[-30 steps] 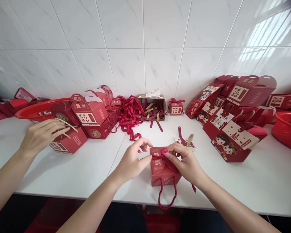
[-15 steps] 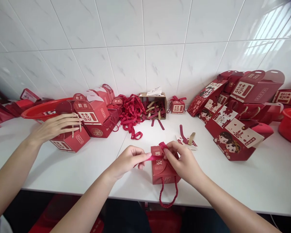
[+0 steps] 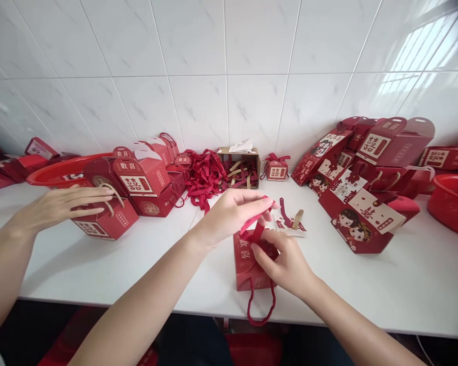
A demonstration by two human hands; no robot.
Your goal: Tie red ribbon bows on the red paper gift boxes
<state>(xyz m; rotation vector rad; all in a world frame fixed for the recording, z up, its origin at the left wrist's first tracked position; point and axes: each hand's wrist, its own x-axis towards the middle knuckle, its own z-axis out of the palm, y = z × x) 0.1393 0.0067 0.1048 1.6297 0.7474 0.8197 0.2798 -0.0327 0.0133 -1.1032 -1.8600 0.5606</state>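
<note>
A small red gift box (image 3: 244, 262) stands in front of me near the table's front edge, its twisted red cord handle (image 3: 261, 320) hanging down over that edge. Above the box, my left hand (image 3: 239, 213) pinches a red ribbon (image 3: 257, 231) and holds it raised. My right hand (image 3: 284, 259) is closed at the ribbon's lower part, against the top of the box; its fingertips partly cover the ribbon there. Just behind lie a printed card (image 3: 290, 226) and loose straps (image 3: 298, 218), one dark red and one gold.
A co-worker's hand (image 3: 63, 206) rests on a red box (image 3: 114, 223) at the left. Heaped red ribbon (image 3: 206, 173), an open carton of straps (image 3: 239, 173) and a bow-tied box (image 3: 277, 170) line the wall. Stacked gift boxes (image 3: 370, 223) and a red basket (image 3: 452, 203) stand right.
My left hand has moved up and right, lifting the ribbon over the box. My right hand stays at the box top. The co-worker's hand has shifted slightly left on its box.
</note>
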